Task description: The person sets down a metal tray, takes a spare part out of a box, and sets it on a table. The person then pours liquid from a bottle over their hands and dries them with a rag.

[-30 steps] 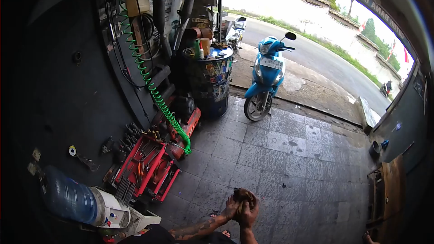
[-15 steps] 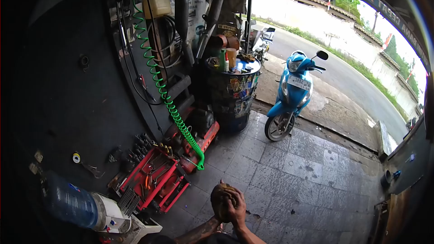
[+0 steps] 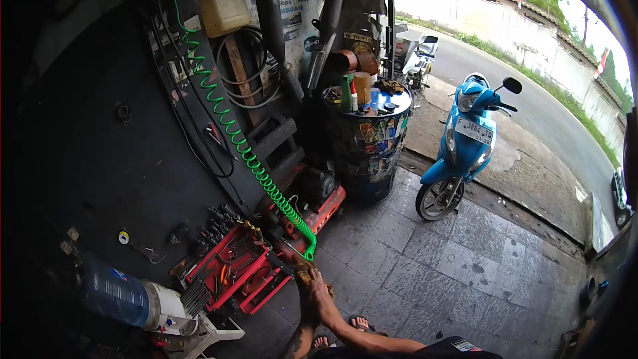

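Note:
My two hands are together low in the middle of the view, with a brownish-yellow rag bunched between and around them. My right hand lies over the rag and against the left one, its fingers bent round the cloth. Largely covered by the rag and the other hand, my left hand is closed on the cloth; most of its fingers are hidden. Just beyond the hands hangs the lower end of a green coiled air hose, beside a red air compressor.
A red tool tray with several tools stands left of my hands, near a water jug on a stand. A drum carries bottles and cups. The blue scooter is parked at the doorway. My sandalled feet are below.
My hands have moved left and forward with the rag, closer to the hose end and tool tray. The view has shifted, and my feet now show.

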The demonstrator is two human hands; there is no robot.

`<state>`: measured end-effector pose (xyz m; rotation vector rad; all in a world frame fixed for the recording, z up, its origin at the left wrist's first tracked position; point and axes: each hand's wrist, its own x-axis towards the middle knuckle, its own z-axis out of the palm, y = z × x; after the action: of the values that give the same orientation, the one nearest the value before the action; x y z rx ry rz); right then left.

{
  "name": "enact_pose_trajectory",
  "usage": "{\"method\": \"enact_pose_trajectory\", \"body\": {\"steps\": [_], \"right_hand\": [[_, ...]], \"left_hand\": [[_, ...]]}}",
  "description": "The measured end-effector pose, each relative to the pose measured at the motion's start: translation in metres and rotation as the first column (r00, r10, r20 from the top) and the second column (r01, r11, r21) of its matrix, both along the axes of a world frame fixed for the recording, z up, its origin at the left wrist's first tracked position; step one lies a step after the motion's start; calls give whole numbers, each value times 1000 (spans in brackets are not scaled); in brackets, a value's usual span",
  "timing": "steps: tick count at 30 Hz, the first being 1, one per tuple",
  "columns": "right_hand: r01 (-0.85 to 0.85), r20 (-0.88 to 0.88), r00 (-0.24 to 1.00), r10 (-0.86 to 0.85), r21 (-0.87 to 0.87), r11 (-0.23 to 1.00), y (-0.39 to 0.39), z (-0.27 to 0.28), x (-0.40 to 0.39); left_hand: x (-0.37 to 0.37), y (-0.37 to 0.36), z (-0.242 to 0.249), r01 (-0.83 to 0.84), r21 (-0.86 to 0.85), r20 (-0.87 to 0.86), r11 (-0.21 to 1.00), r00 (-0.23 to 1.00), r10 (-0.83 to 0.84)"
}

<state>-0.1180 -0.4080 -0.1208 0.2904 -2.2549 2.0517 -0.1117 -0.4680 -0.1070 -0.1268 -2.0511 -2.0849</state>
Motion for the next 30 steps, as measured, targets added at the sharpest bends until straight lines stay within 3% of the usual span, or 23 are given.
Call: {"method": "enact_pose_trajectory", "body": {"steps": [2, 4, 5, 6, 7, 8, 9, 10, 11, 12, 13, 14, 15, 16, 22, 23, 24, 26, 30], "right_hand": [[-99, -109, 989, 104, 50, 994, 1, 1, -3], [-165, -139, 975, 172, 66, 984, 10, 22, 5], [-227, -160, 957, 240, 98, 969, 13, 29, 9], [-224, -160, 958, 237, 96, 970, 18, 28, 6], [-330, -133, 933, 335, 57, 942, 25, 26, 5], [-436, -109, 894, 435, 16, 900, 32, 24, 5], [-532, 165, 820, 548, -135, 836, 48, 34, 0], [-527, 381, 733, 564, -208, 824, 59, 43, -4], [-361, 194, 901, 387, -158, 919, 57, 42, -5], [-174, -4, 984, 176, -148, 974, 56, 39, -3], [-193, 6, 981, 196, -144, 971, 49, 38, -4], [-97, -95, 989, 109, 128, 987, 37, 36, -9], [33, -220, 974, 54, 375, 927, 31, 31, -16], [-11, -162, 985, 53, 251, 968, 31, 20, -28], [1, 29, 1000, -10, 291, 957, 20, -9, -36], [31, 43, 998, -45, 282, 959, 19, -14, -38], [96, 35, 993, -109, 269, 958, 19, -31, -47], [305, 163, 927, -338, 196, 932, 30, -53, -64], [360, 110, 912, -395, 247, 900, 55, -80, -82]], "left_hand": [[-19, 9, -6, -213, 107, -48, 971, 975, 219], [-33, 4, -13, -307, 148, -72, 940, 945, 320], [-36, -10, -17, -363, -64, -127, 929, 927, 354], [-35, -9, -9, -363, 101, 34, 926, 932, 361], [-34, -9, -2, -398, 287, 192, 871, 915, 355], [-33, -8, 5, -465, 449, 334, 763, 879, 340], [-41, -38, -13, 107, 774, 64, 625, 967, -245], [-46, -64, -33, 571, 809, -368, 139, 677, -638], [-44, -80, -56, 357, 893, -166, 275, 828, -535], [-43, -68, -46, 352, 893, -167, 279, 837, -520], [-39, -45, -32, 68, 869, 129, 490, 925, -358], [-35, -22, -17, -228, 734, 423, 639, 891, -168], [-32, -7, -15, -323, 669, 520, 669, 847, -111], [-29, 3, -21, -342, 649, 534, 680, 841, -88], [-9, 21, -47, -384, 607, 541, 696, 841, -8], [-9, 21, -52, -408, 566, 559, 716, 829, 30], [-7, 16, -67, -511, 433, 689, 742, 719, 94], [13, 33, -69, -554, 334, 707, 763, 682, 185], [23, 32, -74, -474, 402, 665, 783, 739, 106]]}}
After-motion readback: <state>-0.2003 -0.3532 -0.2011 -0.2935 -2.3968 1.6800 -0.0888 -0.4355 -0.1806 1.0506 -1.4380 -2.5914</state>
